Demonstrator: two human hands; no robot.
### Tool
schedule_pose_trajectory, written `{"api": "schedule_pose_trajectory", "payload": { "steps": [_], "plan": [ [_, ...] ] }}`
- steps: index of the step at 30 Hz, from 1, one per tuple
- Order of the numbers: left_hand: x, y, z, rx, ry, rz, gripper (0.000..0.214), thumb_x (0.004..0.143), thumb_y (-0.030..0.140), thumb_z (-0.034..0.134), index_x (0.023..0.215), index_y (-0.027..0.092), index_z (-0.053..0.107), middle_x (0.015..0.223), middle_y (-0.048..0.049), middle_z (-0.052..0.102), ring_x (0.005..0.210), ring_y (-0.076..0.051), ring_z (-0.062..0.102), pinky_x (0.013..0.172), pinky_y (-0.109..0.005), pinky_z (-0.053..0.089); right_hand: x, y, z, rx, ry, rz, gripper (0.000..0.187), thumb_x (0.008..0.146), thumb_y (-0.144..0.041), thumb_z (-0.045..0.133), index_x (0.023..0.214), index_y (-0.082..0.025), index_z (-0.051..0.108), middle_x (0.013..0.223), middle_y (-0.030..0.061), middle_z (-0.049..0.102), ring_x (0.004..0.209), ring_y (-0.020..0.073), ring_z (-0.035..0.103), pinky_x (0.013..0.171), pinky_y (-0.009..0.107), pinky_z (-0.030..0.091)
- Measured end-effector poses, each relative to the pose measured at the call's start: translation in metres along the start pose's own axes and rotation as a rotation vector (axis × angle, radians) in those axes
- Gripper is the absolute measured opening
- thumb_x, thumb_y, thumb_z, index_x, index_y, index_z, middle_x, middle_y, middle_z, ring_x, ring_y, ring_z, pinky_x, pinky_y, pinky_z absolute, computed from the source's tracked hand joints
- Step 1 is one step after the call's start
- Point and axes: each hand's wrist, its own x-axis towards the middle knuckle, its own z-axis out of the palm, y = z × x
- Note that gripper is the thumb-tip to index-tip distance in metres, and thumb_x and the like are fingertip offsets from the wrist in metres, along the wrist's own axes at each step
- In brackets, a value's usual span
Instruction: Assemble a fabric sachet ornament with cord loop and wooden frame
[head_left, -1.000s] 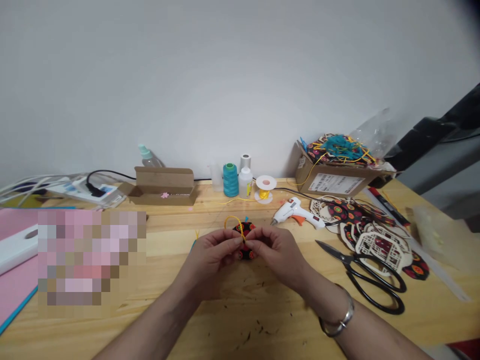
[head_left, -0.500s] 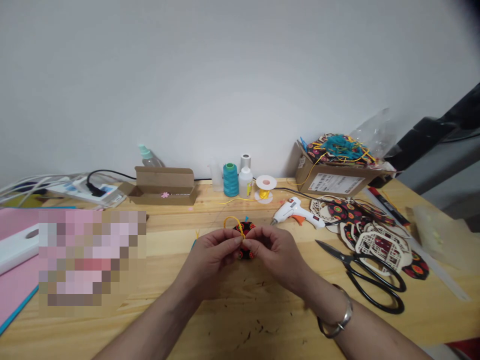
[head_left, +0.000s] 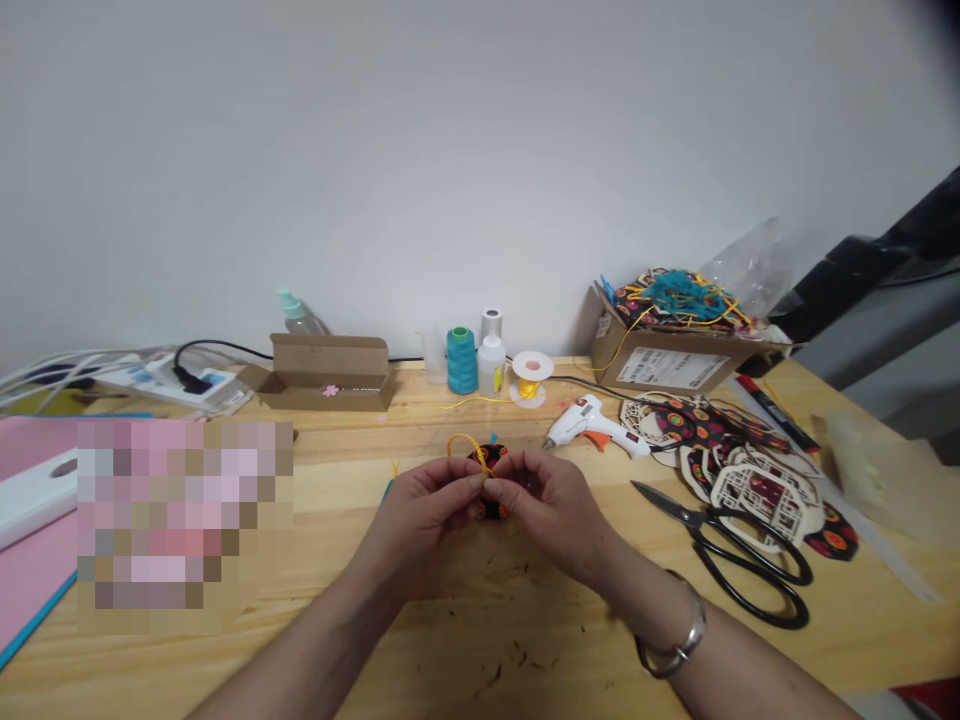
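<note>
Left hand [head_left: 427, 500] and right hand [head_left: 555, 505] pinch yellow cord [head_left: 481, 454]; a glue gun [head_left: 592, 424] lies at their two o'clock.

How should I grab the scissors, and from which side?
Probably take the scissors by the nearer handle loop, from the person's side: bare table shows beside it, the farther loop overlaps the wooden cutouts, and the blades point away leftward.

On the table [head_left: 315, 510], the scissors [head_left: 694, 519] lie right of the hands [head_left: 421, 508], the thread cone [head_left: 462, 362] behind the cord loop [head_left: 474, 443].
</note>
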Motion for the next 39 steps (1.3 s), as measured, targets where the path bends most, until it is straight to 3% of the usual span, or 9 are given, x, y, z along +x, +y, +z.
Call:
{"api": "schedule_pose_trajectory", "payload": {
  "steps": [11,22,39],
  "plan": [
    [0.0002,-0.0008,-0.0003,0.061,-0.007,0.008,0.016,0.067,0.03,0.072,0.07,0.015,0.069,0.058,0.0022,0.055,0.051,-0.006,0.04,0.047,-0.019,0.028,0.0,0.002,-0.004,-0.181,0.011,-0.074,0.011,0.078,-0.022,0.055,0.069,-0.017,0.057,0.064,-0.0015,0.056,0.061,0.011,0.05,0.058,0.022,0.04],
    [0.0003,-0.0005,0.0026,-0.029,0.04,-0.004,0.014,0.062,0.027,0.076,0.069,0.015,0.07,0.059,0.001,0.06,0.05,-0.005,0.041,0.047,-0.017,0.029,0.0016,0.0019,-0.003,-0.12,-0.022,-0.06,0.007,0.077,-0.023,0.059,0.074,-0.017,0.063,0.068,-0.0007,0.062,0.064,0.0118,0.055,0.06,0.023,0.043],
    [0.0015,-0.004,-0.0026,0.121,0.046,0.033,0.017,0.067,0.031,0.073,0.071,0.015,0.071,0.054,0.0028,0.053,0.049,-0.007,0.036,0.047,-0.02,0.024,0.0013,0.0031,-0.005,-0.231,-0.003,-0.114,0.016,0.079,-0.023,0.055,0.068,-0.017,0.064,0.059,-0.0017,0.057,0.057,0.0106,0.049,0.054,0.021,0.038]
  ]
}}
